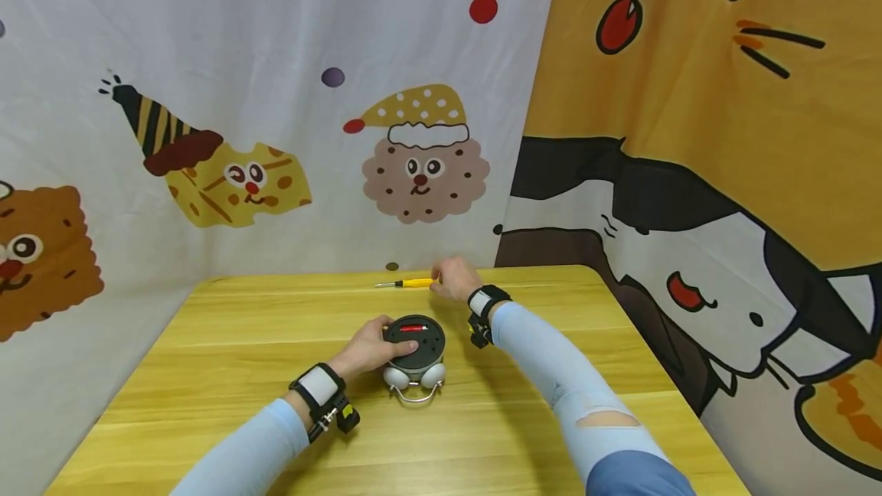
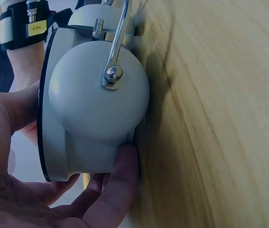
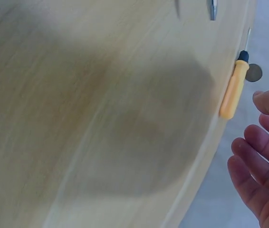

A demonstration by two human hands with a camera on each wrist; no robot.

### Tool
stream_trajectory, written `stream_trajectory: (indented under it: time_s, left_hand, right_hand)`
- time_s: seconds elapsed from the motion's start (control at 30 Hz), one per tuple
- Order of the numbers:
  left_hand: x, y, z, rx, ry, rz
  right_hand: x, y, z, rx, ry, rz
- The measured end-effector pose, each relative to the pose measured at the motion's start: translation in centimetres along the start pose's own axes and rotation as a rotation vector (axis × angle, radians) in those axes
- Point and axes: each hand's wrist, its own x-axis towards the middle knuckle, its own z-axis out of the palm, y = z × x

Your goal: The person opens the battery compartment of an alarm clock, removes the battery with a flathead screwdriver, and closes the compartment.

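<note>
A white twin-bell alarm clock (image 1: 416, 354) lies with its dark back facing up on the wooden table. In that back a red battery (image 1: 413, 327) shows in a slot. My left hand (image 1: 375, 347) grips the clock from its left side, thumb across the back; the left wrist view shows fingers under the rim, beside a bell (image 2: 99, 90). Near the far edge lies a screwdriver (image 3: 234, 90) with a yellow handle and thin metal shaft. My right hand (image 1: 456, 279) is by its handle end, fingers loosely bent and apart from it in the right wrist view.
The wooden table (image 1: 276, 320) ends at a rounded far edge, close behind the screwdriver. Beyond it hangs a white curtain (image 1: 276, 60) with cartoon prints, and an orange patterned one (image 1: 689, 98) on the right. A metal tip (image 3: 213, 9) shows at the top of the right wrist view.
</note>
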Motion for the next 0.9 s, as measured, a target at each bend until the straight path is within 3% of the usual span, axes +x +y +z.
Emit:
stream_trajectory:
  time_s: [0.33, 0.63, 0.9]
  left_hand:
    - [0.4, -0.3, 0.0, 0.004, 0.003, 0.02]
    - [0.5, -0.4, 0.2, -0.031, 0.014, 0.054]
    - [0.4, -0.7, 0.4, -0.031, 0.006, 0.055]
  right_hand:
    - [0.8, 0.0, 0.8, 0.022, -0.045, 0.037]
    - [1.7, -1.0, 1.3, -0.058, -0.132, -0.069]
    - [2.4, -1.8, 1.8, -0.107, -0.215, -0.103]
